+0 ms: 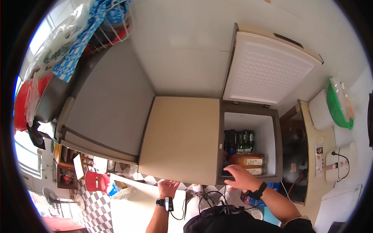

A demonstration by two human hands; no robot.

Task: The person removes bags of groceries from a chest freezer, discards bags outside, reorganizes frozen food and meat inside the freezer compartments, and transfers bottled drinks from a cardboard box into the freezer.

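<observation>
A chest freezer stands before me with its right-hand lid raised. Inside its white compartment are several dark green bottles at the back and orange-amber bottles with pale labels lying nearer the front. Over the compartment's front edge is my right hand, fingers apart and pointing left, nothing visible in it. Its fingertips are close to dark items in the front left corner, which I cannot make out. My left hand is open by the front edge of the closed beige lid, holding nothing; whether it touches is unclear.
A grey fridge stands at the left, with bags and a wire basket above it. To the right, a counter holds a green basin and a white appliance. Behind my left hand is a white table.
</observation>
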